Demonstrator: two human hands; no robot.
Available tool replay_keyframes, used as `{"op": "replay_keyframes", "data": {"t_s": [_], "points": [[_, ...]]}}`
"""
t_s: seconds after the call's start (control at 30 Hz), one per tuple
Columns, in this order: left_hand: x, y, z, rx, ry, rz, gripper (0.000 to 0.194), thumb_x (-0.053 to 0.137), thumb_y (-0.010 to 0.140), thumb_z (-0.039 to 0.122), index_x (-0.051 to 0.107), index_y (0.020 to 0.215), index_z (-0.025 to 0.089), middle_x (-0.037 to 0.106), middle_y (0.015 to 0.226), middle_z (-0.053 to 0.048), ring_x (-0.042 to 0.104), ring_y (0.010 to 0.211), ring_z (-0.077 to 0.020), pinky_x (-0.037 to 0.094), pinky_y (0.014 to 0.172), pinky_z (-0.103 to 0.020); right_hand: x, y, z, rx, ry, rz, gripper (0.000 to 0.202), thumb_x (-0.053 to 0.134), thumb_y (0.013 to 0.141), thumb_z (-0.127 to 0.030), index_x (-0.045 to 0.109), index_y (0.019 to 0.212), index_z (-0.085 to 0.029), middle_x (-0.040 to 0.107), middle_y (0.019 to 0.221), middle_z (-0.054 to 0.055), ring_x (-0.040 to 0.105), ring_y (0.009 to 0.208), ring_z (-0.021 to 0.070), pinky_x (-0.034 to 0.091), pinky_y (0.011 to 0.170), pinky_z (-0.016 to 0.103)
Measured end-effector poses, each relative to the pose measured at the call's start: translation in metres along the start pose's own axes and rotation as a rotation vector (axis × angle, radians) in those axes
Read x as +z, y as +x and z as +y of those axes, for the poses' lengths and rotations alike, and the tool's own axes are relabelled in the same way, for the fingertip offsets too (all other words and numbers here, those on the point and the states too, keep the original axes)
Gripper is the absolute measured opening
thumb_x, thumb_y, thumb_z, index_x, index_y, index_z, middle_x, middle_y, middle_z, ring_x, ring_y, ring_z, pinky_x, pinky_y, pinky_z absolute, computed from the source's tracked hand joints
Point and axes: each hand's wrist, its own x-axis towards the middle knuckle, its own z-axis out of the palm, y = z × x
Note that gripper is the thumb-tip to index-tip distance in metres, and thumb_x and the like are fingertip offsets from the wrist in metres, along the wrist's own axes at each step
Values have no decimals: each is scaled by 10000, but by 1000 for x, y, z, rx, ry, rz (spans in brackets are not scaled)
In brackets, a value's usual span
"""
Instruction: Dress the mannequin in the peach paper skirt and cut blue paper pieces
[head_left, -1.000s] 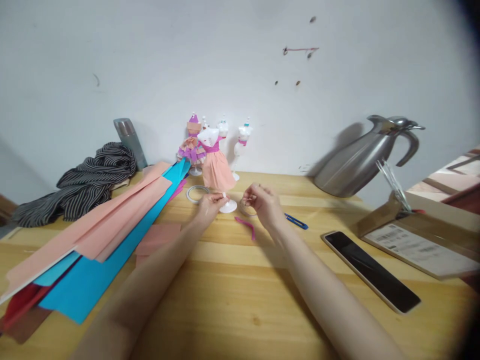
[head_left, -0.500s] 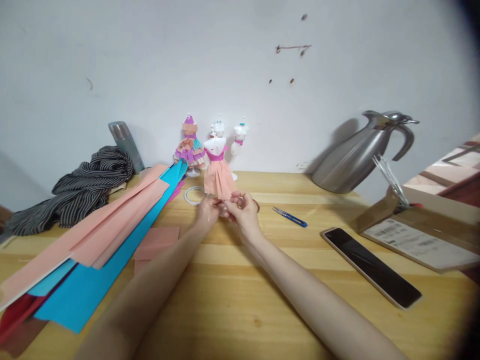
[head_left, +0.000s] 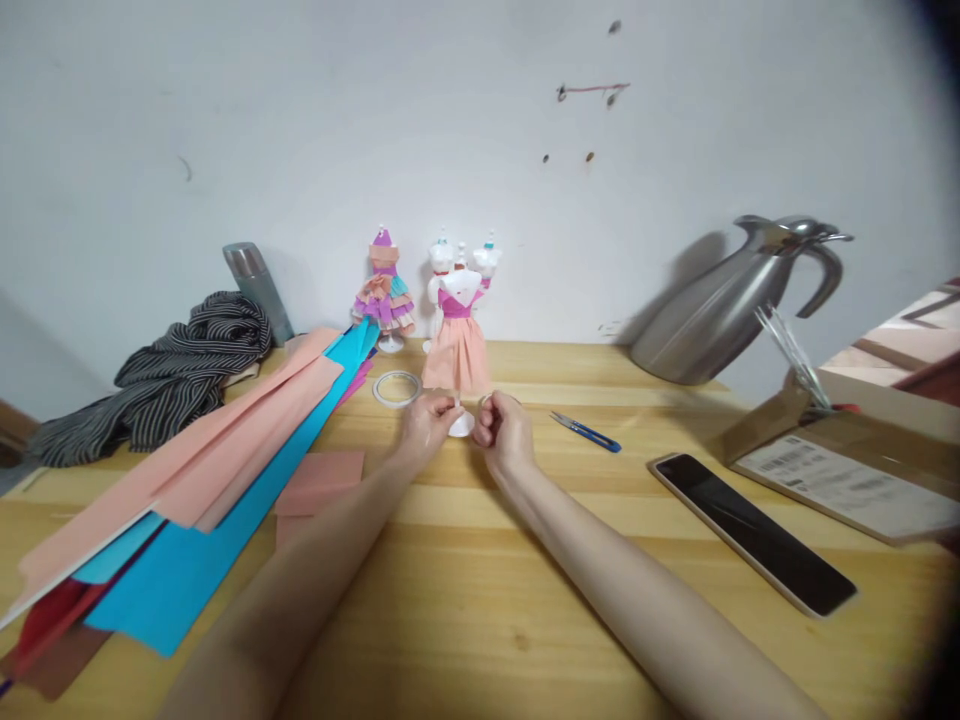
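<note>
A small dress form (head_left: 456, 345) with a pleated peach skirt, a purple waistband and a white top stands upright on a round white base (head_left: 462, 425). My left hand (head_left: 429, 428) is at the left of this base, its fingers pinched together near the stand's stem; whether they grip it is hard to make out. On the other side, my right hand (head_left: 506, 432) is curled closed beside the base, and what it holds, if anything, is hidden. A roll of tape (head_left: 397, 388) lies left of the skirt.
Other dress forms (head_left: 384, 285) stand by the wall. Peach and blue paper sheets (head_left: 217, 440) and a striped cloth (head_left: 195, 350) lie left. Blue snips (head_left: 586, 432), a phone (head_left: 754, 533), a cardboard box (head_left: 847, 450) and a steel jug (head_left: 705, 310) are on the right.
My hands have moved apart from the skirt's hem, the right one curling closed. The dress form has turned slightly and its white base now shows between them.
</note>
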Motion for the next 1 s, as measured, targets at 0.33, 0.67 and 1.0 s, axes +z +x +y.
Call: {"op": "replay_keyframes", "data": {"t_s": [0.33,0.67,1.0], "points": [[-5,1,21,34,-46,2,243,627,720,346,597,589,144,476,581,21,436,604,-112,318,561,-235,0,11,-27,-116,-75,30,262,551,700,-362,416,543,-202,308,355,-101,219,301,45,127,345,195],[-3,-11,89,-113,-256,-54,321,675,673,401,566,532,134,455,487,39,357,492,-65,232,507,-229,-98,53,-149,58,-1900,-304,284,712,590,-335,675,832,-191,707,849,61,625,726,194,411,592,260],[-6,-26,128,-233,-264,-111,324,756,588,410,601,506,138,508,469,32,359,458,-59,244,481,-221,-133,77,-109,352,-2041,-447,244,646,540,-100,679,778,-145,676,735,43,607,656,180,377,522,243]]}}
